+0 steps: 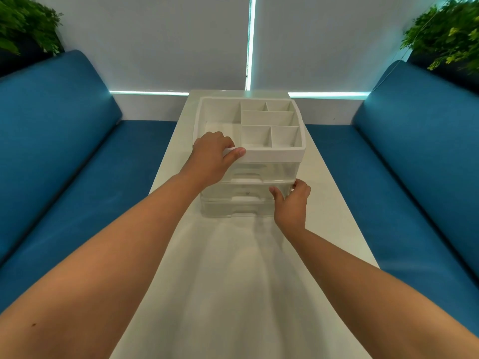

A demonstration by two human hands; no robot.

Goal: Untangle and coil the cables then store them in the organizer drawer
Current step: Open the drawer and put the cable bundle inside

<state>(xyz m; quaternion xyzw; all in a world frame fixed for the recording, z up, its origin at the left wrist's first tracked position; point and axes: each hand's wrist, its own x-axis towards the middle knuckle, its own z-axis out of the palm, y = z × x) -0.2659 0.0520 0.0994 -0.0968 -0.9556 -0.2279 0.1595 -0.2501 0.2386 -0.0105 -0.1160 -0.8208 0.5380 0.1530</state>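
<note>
A white organizer (248, 141) stands on a long white surface (233, 281), toward its far end. Its top is an open tray split by dividers into several compartments: one large section on the left, and smaller ones stacked to the right. Below the tray sit clear drawers (246, 193) with recessed pulls at the front (they look see-through, and nothing can be made out inside them). The middle drawer juts out slightly past the one above it.

The left hand (212, 159) grasps the near left corner of the organizer's white top rim, fingers curled over into the large compartment and thumb laid along the front edge. The right hand (291, 200) holds the near right corner of the clear drawer section lower down, thumb on the front face and fingers wrapped round the side. Both forearms reach in bare from the bottom of the view.

No cables show anywhere in this view, so where they lie cannot be told.

Blue cushioned benches (64, 151) run along both sides of the surface, their backrests rising left and right. Behind the organizer hang pale window blinds (168, 42) with thin bright strips of light at their edges. Green leafy plants (445, 35) stand in both upper corners, above the backrests
</note>
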